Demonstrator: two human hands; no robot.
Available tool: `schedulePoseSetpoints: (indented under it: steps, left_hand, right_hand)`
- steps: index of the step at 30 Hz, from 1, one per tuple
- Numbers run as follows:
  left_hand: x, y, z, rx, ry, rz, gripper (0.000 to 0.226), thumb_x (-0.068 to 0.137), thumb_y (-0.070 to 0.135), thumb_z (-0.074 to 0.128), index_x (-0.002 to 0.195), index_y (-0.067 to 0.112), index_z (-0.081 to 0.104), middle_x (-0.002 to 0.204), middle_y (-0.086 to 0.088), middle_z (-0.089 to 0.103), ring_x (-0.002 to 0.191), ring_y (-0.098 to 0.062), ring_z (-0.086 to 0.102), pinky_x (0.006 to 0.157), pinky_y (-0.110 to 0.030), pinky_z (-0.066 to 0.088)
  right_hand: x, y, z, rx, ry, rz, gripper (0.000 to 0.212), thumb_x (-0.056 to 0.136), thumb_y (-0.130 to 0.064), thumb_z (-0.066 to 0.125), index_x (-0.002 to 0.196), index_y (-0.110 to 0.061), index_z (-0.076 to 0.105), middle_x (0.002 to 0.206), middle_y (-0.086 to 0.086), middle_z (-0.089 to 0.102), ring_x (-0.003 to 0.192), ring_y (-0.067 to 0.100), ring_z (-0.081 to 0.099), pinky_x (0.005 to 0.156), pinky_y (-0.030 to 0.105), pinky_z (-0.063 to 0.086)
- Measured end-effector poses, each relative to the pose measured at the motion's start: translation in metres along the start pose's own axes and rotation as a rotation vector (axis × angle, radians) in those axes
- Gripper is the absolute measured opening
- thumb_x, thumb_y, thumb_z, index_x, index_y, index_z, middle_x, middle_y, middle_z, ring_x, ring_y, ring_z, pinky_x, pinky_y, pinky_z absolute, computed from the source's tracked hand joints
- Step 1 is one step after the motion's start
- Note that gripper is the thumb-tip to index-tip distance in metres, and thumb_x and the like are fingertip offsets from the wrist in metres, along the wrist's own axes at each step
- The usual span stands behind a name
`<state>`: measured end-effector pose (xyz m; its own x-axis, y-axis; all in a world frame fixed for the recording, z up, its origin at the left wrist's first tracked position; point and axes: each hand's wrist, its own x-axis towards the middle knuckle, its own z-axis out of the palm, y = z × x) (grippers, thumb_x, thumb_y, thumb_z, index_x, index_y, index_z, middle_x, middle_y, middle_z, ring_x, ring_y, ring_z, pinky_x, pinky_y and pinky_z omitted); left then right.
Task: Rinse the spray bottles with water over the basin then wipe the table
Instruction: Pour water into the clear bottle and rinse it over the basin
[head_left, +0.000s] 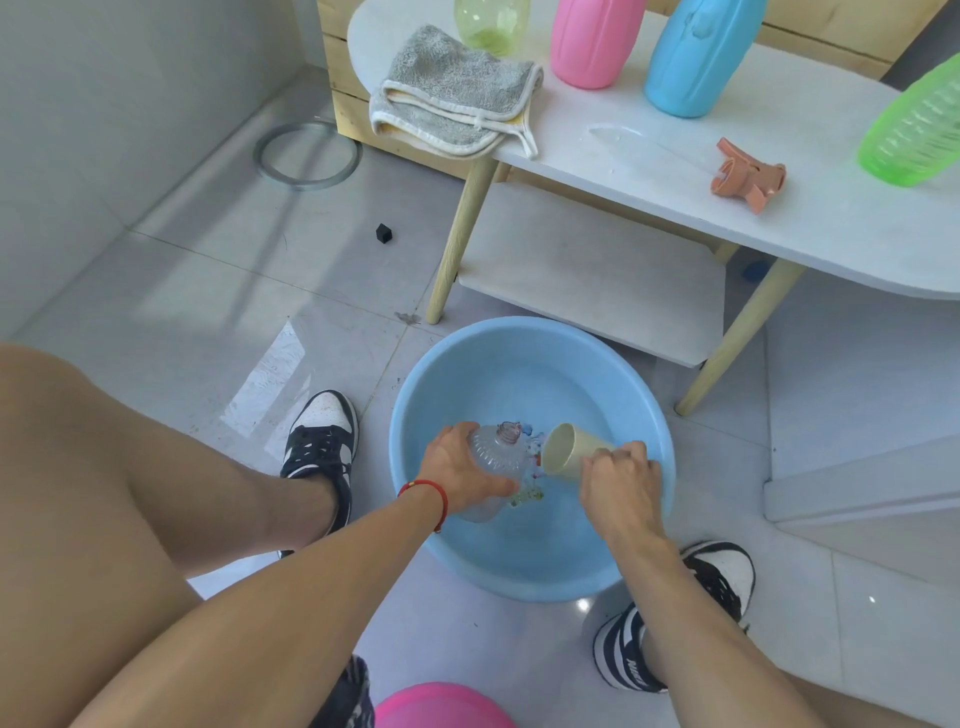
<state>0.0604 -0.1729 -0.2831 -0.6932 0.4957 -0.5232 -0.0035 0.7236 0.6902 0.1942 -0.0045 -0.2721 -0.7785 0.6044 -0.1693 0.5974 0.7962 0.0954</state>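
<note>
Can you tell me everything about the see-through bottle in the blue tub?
The clear bottle looks like ribbed, see-through plastic with a narrow open neck and no spray top. It is tilted over the blue basin, neck toward the beige cup. The left hand grips its body; the right hand tips the cup at its mouth.

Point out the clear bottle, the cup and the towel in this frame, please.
clear bottle (496, 452): head view, on its ribbed shoulder below the neck.
cup (563, 449): head view, on its inner wall near the rim.
towel (457, 91): head view, on its grey top fold.
</note>
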Motion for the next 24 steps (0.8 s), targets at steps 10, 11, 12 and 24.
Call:
schedulePoseSetpoints:
  steps: [10,11,12,24]
  left_hand:
    - [-0.004,-0.007,-0.012,-0.098,0.025,-0.011,0.09,0.06,0.041,0.094,0.137,0.034,0.047,0.124,0.008,0.057,0.107,-0.016,0.058,0.08,-0.024,0.046]
    - [-0.005,-0.007,-0.012,-0.096,0.026,-0.006,0.089,0.061,0.041,0.094,0.136,0.034,0.047,0.124,0.008,0.057,0.108,-0.016,0.058,0.081,-0.025,0.047]
    - [-0.006,-0.006,-0.013,-0.098,0.03,0.0,0.089,0.06,0.041,0.094,0.136,0.035,0.048,0.123,0.009,0.057,0.108,-0.016,0.058,0.083,-0.026,0.049]
    - [-0.007,-0.008,-0.016,-0.128,0.044,0.018,0.089,0.06,0.037,0.096,0.135,0.035,0.047,0.124,0.01,0.055,0.107,-0.016,0.057,0.077,-0.023,0.048]
  right_hand:
    - [-0.008,-0.019,0.049,-0.023,-0.221,0.036,0.028,0.095,-0.007,0.046,0.112,-0.02,0.064,0.11,0.003,0.069,0.127,0.026,0.043,0.075,0.039,0.033]
    - [-0.006,-0.018,0.052,0.032,-0.216,0.031,0.024,0.097,-0.008,0.047,0.11,-0.018,0.065,0.109,0.004,0.069,0.126,0.027,0.043,0.076,0.039,0.038]
    - [-0.005,-0.018,0.052,0.104,-0.206,0.039,0.022,0.099,-0.01,0.048,0.107,-0.015,0.067,0.107,0.006,0.068,0.124,0.028,0.044,0.078,0.04,0.043]
    - [-0.001,0.013,0.015,1.079,-0.067,0.509,0.052,0.075,-0.043,0.064,0.074,0.007,0.052,0.064,0.003,0.044,0.063,0.034,0.048,0.06,0.035,0.034]
